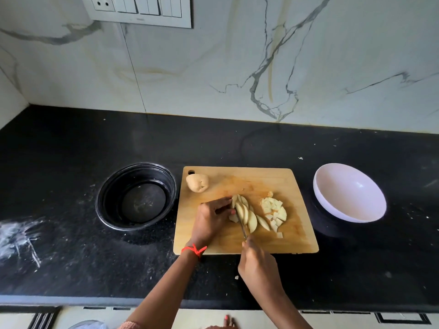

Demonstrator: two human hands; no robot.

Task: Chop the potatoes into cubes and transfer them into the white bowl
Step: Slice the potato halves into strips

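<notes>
**Knife among potato slices**

We see the right grip closed round the knife handle, which the hand itself hides; the thin blade runs forward from it into the fan of slices. The left grip, with a red thread at the wrist, has its fingers curled onto the left side of the slices and holds them down. Just right of the slices lies a heap of potato cubes, and a whole potato sits at the far left corner of the wooden cutting board. On the black worktop the white bowl stands right of the board, a black bowl left of it
</notes>
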